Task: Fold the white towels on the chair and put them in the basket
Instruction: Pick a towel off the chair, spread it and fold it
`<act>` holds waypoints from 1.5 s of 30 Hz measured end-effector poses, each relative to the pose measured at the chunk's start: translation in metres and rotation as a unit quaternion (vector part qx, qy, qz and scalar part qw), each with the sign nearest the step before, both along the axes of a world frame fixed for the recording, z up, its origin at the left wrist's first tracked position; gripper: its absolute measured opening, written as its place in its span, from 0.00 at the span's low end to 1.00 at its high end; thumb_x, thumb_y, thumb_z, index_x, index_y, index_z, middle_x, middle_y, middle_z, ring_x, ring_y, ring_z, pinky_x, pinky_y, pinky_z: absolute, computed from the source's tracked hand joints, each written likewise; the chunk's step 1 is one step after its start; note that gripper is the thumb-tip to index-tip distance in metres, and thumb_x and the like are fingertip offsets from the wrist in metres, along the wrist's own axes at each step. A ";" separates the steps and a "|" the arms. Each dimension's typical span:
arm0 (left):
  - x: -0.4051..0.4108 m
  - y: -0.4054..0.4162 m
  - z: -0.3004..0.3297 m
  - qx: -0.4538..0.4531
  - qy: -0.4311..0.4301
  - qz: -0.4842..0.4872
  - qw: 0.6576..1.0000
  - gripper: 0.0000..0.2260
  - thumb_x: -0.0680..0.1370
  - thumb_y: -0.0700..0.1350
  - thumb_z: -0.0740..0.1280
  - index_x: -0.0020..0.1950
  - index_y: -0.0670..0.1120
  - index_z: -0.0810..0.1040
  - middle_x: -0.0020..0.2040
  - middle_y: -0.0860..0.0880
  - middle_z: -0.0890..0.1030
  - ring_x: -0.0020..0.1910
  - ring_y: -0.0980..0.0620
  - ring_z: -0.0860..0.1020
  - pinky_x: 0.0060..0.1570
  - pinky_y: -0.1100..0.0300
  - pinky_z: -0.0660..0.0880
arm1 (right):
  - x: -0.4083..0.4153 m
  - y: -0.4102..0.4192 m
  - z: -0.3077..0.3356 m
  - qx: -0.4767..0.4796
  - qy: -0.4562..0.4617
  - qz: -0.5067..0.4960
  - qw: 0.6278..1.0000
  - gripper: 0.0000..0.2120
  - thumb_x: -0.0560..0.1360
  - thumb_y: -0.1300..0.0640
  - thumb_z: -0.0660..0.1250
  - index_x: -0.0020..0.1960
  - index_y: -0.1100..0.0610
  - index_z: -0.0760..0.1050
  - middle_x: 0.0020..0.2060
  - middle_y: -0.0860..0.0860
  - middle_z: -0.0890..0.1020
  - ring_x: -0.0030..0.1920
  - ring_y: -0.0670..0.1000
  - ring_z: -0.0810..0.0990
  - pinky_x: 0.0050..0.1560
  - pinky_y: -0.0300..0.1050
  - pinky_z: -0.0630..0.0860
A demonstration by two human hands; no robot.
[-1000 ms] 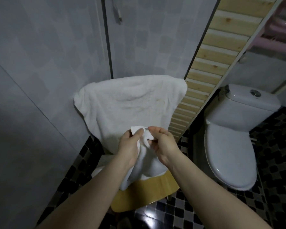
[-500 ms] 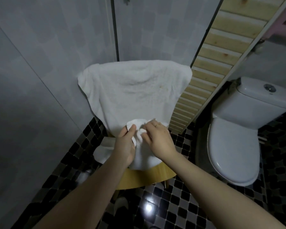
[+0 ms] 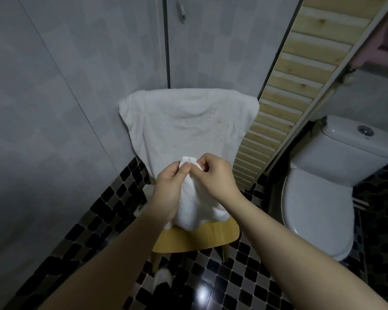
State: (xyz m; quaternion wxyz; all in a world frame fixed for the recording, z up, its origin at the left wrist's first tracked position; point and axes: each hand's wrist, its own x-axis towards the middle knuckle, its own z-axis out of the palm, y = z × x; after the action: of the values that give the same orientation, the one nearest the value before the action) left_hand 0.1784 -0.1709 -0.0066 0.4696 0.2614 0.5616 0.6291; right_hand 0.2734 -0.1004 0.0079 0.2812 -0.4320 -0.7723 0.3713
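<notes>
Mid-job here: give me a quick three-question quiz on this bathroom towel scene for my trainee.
1. True or false: both hands pinch the small towel at its top.
2. What is draped over the chair back?
3. Which side of the chair is the toilet on: A left, B right?

Key:
1. True: left hand and right hand grip it together.
2. A large white towel.
3. B.

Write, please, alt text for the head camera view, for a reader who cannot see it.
Both hands, left hand and right hand, pinch the top of a small white towel hanging over a wooden chair. A larger white towel drapes the chair's back; a toilet stands to the right.
</notes>
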 end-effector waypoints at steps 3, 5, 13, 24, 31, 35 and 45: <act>0.003 0.006 0.019 0.002 0.009 0.025 1.000 0.11 0.79 0.45 0.62 0.47 0.39 0.80 0.49 0.33 0.81 0.50 0.40 0.78 0.57 0.45 0.73 | 0.013 0.004 0.015 -0.070 0.054 0.043 0.995 0.12 0.72 0.51 0.70 0.35 0.54 0.72 0.27 0.44 0.71 0.29 0.41 0.68 0.34 0.32 0.65; 0.004 0.014 0.042 0.024 -0.003 0.049 0.999 0.10 0.79 0.44 0.62 0.44 0.42 0.79 0.48 0.35 0.80 0.50 0.41 0.77 0.60 0.43 0.71 | 0.025 0.008 0.031 -0.085 0.051 0.091 0.991 0.11 0.73 0.52 0.69 0.34 0.54 0.72 0.27 0.46 0.72 0.30 0.44 0.69 0.36 0.40 0.66; -0.004 0.043 0.181 0.222 0.001 0.092 0.971 0.11 0.81 0.43 0.58 0.40 0.46 0.76 0.36 0.52 0.80 0.39 0.56 0.78 0.49 0.61 0.75 | 0.069 0.021 0.101 -0.014 -0.272 0.221 0.936 0.19 0.75 0.39 0.61 0.47 0.55 0.77 0.47 0.50 0.79 0.48 0.50 0.76 0.48 0.42 0.71; -0.027 0.036 0.230 0.233 0.058 0.131 0.962 0.11 0.80 0.47 0.61 0.39 0.47 0.77 0.38 0.50 0.79 0.40 0.52 0.77 0.53 0.54 0.73 | 0.123 0.068 0.188 0.357 -0.436 -0.050 0.825 0.13 0.80 0.53 0.56 0.53 0.58 0.76 0.49 0.57 0.83 0.52 0.57 0.79 0.65 0.45 0.60; -0.032 0.033 0.219 0.141 0.212 0.212 0.944 0.12 0.78 0.51 0.60 0.40 0.46 0.77 0.40 0.47 0.75 0.42 0.51 0.71 0.42 0.58 0.67 | 0.153 0.068 0.197 0.418 -0.334 -0.112 0.837 0.05 0.74 0.61 0.62 0.49 0.57 0.73 0.46 0.58 0.81 0.48 0.59 0.79 0.55 0.51 0.67; 0.001 0.029 0.201 0.077 0.174 0.189 0.963 0.11 0.80 0.47 0.59 0.43 0.44 0.77 0.39 0.48 0.75 0.37 0.53 0.70 0.31 0.65 0.68 | 0.162 0.059 0.176 0.233 -0.425 -0.079 0.871 0.06 0.75 0.62 0.57 0.49 0.57 0.71 0.52 0.59 0.79 0.52 0.59 0.78 0.43 0.44 0.68; 0.026 0.021 0.223 0.184 -0.077 0.057 0.978 0.13 0.81 0.49 0.58 0.51 0.41 0.77 0.42 0.47 0.83 0.39 0.50 0.82 0.42 0.58 0.77 | 0.182 0.050 0.185 0.256 -0.299 -0.212 0.894 0.12 0.69 0.41 0.69 0.44 0.49 0.82 0.52 0.53 0.75 0.59 0.57 0.69 0.58 0.50 0.63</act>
State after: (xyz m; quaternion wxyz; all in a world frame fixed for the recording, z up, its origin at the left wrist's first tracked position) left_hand 0.2045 -0.1500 0.2164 0.4191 0.2617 0.4126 0.7653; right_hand 0.4551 -0.0506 0.1925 0.2105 -0.5892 -0.7782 -0.0548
